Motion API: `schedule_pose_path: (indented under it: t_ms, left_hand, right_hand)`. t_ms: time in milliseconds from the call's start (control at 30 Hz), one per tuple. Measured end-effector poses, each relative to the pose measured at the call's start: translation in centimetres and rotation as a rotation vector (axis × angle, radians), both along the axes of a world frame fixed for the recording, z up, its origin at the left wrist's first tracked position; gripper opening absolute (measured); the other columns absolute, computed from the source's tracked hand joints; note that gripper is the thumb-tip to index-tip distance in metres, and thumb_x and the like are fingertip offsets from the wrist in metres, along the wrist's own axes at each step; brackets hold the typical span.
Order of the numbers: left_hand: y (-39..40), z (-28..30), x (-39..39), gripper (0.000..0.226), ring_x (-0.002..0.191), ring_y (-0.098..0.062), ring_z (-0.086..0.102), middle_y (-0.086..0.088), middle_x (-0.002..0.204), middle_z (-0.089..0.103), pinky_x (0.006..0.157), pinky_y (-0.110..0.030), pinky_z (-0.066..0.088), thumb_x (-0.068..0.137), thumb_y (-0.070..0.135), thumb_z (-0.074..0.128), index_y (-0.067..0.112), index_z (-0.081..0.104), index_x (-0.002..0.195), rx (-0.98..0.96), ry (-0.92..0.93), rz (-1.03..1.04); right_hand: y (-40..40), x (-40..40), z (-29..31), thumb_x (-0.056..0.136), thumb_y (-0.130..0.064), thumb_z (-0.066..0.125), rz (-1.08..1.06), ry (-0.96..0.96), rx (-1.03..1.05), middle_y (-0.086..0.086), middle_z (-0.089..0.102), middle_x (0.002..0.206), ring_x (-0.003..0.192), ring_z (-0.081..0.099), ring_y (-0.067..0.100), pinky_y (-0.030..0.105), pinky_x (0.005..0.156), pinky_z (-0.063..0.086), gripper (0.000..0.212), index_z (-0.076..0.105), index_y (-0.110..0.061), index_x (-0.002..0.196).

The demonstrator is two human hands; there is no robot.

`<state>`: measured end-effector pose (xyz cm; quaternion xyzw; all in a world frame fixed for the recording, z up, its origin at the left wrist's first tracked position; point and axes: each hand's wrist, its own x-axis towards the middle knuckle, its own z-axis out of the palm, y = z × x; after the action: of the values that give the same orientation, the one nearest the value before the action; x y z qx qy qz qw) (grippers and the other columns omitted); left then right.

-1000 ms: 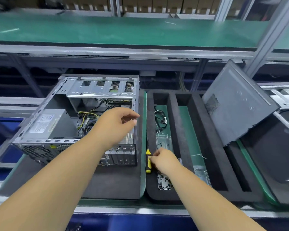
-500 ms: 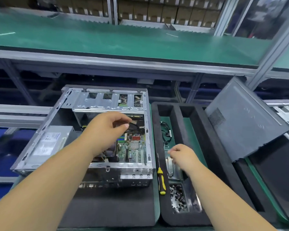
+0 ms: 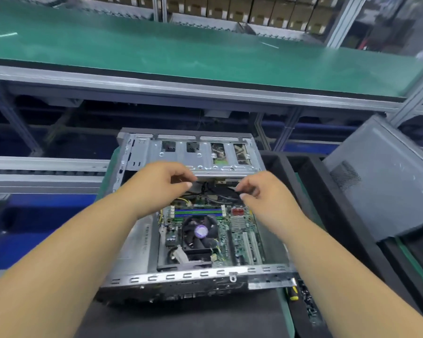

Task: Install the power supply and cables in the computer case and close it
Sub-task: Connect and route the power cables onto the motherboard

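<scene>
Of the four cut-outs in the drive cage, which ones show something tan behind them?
The two rightmost cut-outs in the drive cage; the two left ones look dark.

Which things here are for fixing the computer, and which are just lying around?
For the job: computer case, black cables, left hand, right hand, side panel.
Lying about: screwdriver, loose screws, cardboard boxes.
</scene>
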<state>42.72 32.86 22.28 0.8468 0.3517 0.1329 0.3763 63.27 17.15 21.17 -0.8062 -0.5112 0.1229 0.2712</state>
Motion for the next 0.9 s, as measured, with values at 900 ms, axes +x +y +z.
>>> schedule_pose_path:
  t_ms: [900]
  left_hand:
    - [2.3, -1.1, 1.6, 0.034, 0.114, -0.020, 0.054, 0.002, 0.130, 0.059, 0.088, -0.028, 0.042, 0.098, 0.029, 0.044, 0.026, 0.059, 0.129, 0.226, 0.854, -0.259]
  right_hand:
    - [9.4, -3.1, -3.8, 0.098, -0.015, 0.041, 0.404, 0.013, -0.580, 0.014, 0.055, 0.137, 0.118, 0.054, 0.032, 0.036, 0.097, 0.046, 0.039, 0.058, -0.011, 0.133]
